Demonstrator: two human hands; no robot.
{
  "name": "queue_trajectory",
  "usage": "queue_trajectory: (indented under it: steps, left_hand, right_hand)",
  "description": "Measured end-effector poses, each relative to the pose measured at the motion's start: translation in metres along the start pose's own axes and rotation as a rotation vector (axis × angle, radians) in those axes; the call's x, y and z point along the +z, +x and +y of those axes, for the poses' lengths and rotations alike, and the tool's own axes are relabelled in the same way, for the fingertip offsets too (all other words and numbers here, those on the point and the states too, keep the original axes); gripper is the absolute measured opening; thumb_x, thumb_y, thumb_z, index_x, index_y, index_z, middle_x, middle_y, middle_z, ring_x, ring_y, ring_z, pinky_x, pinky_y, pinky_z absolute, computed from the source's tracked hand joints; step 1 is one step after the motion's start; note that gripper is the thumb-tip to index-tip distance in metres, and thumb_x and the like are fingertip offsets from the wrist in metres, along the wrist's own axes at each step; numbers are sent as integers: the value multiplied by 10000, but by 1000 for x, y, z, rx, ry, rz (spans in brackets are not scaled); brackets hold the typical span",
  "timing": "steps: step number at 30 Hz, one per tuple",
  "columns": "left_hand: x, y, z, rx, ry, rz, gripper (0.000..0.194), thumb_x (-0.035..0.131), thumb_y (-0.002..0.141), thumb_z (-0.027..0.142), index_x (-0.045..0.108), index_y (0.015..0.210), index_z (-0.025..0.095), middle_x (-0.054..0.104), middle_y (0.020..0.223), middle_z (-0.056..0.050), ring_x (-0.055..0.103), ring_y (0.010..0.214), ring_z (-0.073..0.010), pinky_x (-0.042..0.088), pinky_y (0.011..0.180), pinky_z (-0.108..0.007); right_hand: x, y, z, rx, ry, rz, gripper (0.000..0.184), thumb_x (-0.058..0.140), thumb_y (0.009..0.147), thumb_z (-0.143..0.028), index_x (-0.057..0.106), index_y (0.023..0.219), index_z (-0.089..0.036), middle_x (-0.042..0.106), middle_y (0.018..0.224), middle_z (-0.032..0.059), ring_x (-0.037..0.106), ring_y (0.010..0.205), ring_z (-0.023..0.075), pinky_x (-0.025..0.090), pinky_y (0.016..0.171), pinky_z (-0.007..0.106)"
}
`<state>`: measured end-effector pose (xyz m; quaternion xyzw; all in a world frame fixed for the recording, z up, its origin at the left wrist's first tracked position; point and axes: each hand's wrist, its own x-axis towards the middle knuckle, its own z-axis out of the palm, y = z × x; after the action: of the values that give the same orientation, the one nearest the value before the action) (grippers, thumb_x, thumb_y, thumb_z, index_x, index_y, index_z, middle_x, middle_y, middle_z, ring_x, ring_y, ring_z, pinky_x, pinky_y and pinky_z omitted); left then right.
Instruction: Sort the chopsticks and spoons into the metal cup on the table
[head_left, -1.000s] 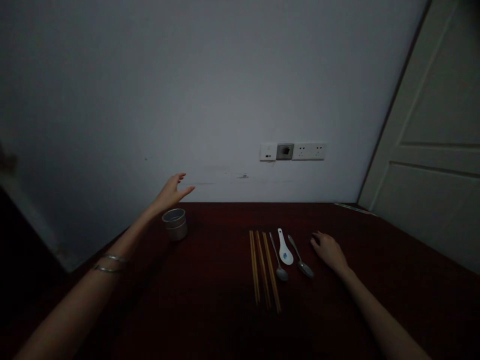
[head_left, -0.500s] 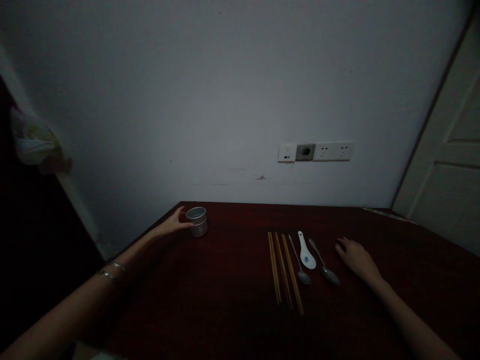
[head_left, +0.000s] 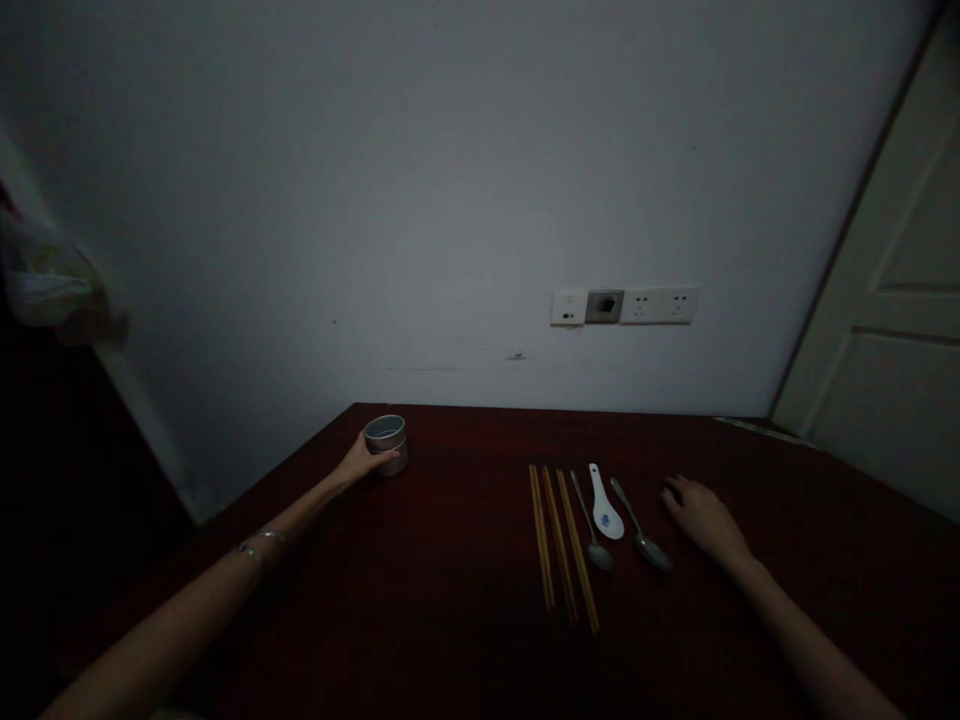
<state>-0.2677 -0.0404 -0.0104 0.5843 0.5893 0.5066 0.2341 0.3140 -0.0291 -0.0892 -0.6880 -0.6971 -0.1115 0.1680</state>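
My left hand [head_left: 365, 461] is wrapped round the near left side of a metal utensil holder [head_left: 397, 455], a round silvery can with a rim round its middle. The holder stands upright toward the table's far left corner, its mouth up. My right hand [head_left: 701, 512] lies palm down on the table with its fingers loosely bent and nothing in them. Just left of it is a metal spoon [head_left: 649, 550], then a white ceramic soup spoon [head_left: 607, 515] with a blue mark, and another metal spoon [head_left: 598, 553]. Farther left lie several wooden chopsticks [head_left: 559, 540] in three pairs.
The dark red table [head_left: 450, 560] runs back to a pale wall [head_left: 450, 200]. Sockets and switches [head_left: 625, 306] are set in the wall above the table. A white door [head_left: 892, 330] is at the right, and a plastic bag [head_left: 49, 280] hangs at the far left.
My left hand has moved in and closed round the utensil holder, where its fingers were spread beside it before. The view has shifted slightly; my right hand and the cutlery stay put.
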Motion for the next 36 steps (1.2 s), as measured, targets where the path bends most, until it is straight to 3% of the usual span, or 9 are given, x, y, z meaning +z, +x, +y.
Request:
queue_trajectory:
  steps: [6, 10, 15, 20, 27, 31, 36]
  left_hand:
    - [11, 1, 8, -29, 6, 38, 682, 754, 533, 300, 471, 1137, 153, 553, 1160, -136, 523, 1073, -252, 426, 900, -378]
    - [31, 5, 22, -17, -42, -1, 676, 754, 534, 295, 477, 1133, 147, 558, 1153, -137, 534, 1058, -246, 435, 885, -365]
    - [80, 10, 46, 32, -129, -103, 702, 755, 537, 289, 455, 1155, 140, 539, 1180, -141, 522, 1072, -233, 420, 898, -352]
    - [136, 19, 66, 61, -184, -129, 694, 774, 523, 269, 470, 1129, 123, 542, 1168, -157, 520, 1068, -228, 405, 906, -335]
    - [206, 29, 68, 179, -289, -207, 699, 775, 523, 295, 473, 1131, 129, 555, 1149, -139, 520, 1059, -219, 387, 918, -346]
    - [232, 32, 64, 197, -323, -217, 710, 780, 511, 297, 481, 1132, 128, 561, 1132, -138, 522, 1049, -228, 374, 925, -373]
    - [248, 36, 69, 182, -329, -228, 712, 789, 487, 292, 494, 1110, 117, 567, 1111, -146, 536, 1014, -234, 388, 906, -374]
  right_hand:
    - [1, -2, -2, 24, -8, 32, 446, 313, 845, -302, 577, 1120, -71, 555, 1188, 160, 476, 1141, 259, 355, 964, 367]
    - [1, -2, -2, 10, -30, 23, 455, 310, 845, -293, 577, 1115, -43, 559, 1176, 175, 484, 1131, 261, 348, 971, 351]
    - [-3, -2, -4, 25, -24, 19, 455, 310, 844, -289, 571, 1125, -43, 552, 1189, 167, 477, 1138, 256, 338, 982, 345]
    - [-8, -4, -8, 30, -2, 25, 444, 312, 847, -276, 580, 1113, -42, 557, 1182, 169, 483, 1131, 252, 345, 978, 351]
    - [-6, -3, -8, 43, 12, 40, 427, 335, 845, -271, 583, 1112, -50, 556, 1180, 169, 487, 1120, 249, 347, 969, 348]
    - [-4, -2, -8, 47, 4, 47, 413, 347, 840, -264, 588, 1102, -56, 558, 1177, 169, 493, 1110, 248, 345, 962, 348]
    - [-5, -2, -11, 71, -7, 36, 406, 345, 839, -267, 585, 1099, -69, 552, 1181, 172, 467, 1134, 259, 345, 950, 373]
